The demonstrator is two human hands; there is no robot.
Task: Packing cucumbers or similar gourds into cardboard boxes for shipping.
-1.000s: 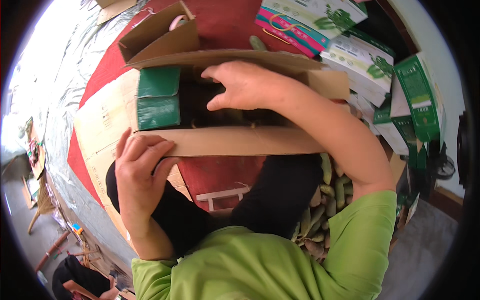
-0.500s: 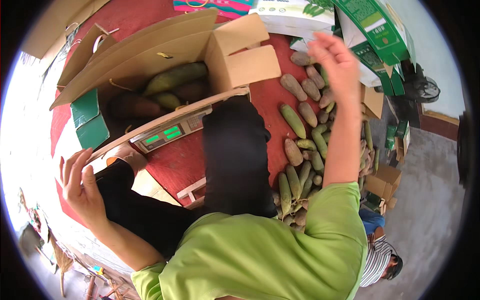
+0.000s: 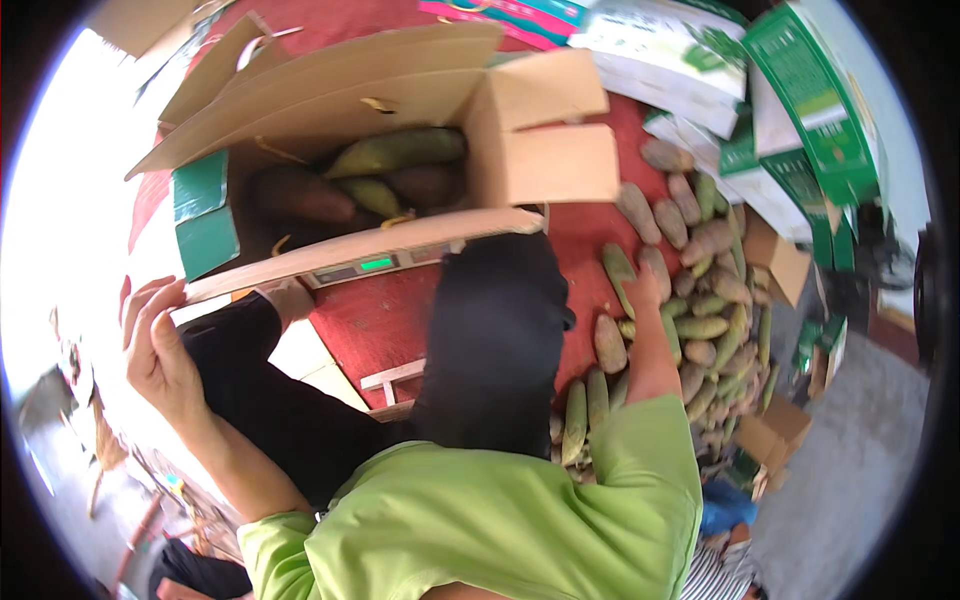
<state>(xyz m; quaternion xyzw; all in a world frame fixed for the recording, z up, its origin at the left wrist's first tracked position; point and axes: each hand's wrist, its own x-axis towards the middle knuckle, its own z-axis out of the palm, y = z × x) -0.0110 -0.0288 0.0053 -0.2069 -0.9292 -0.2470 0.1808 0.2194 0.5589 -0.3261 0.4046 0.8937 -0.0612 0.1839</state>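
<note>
My left hand (image 3: 160, 345) is at the left end of the near flap (image 3: 370, 245) of a cardboard box, its bent fingers closed on the edge. Inside the box (image 3: 485, 130) lie several large roots, a long green radish (image 3: 400, 150) and dark reddish-brown ones (image 3: 300, 195). My right hand (image 3: 645, 288) is down at the pile of roots on the right, beside a long green radish (image 3: 618, 268). Its fingers are small and blurred, so their grip on that radish is unclear. Around it lie brownish roots (image 3: 610, 343) and more green ones (image 3: 575, 420).
A scale with a lit green display (image 3: 377, 264) shows under the near flap. My dark-trousered knee (image 3: 495, 330) rises between box and pile. Green-and-white cartons (image 3: 660, 60) stand at the far right. A red mat (image 3: 370, 330) covers the floor. Another person's striped sleeve (image 3: 715, 570) shows at lower right.
My right hand has dropped from raised above the far end of the pile to down among the roots. My left hand stays at the flap edge. The whole view has shifted.
</note>
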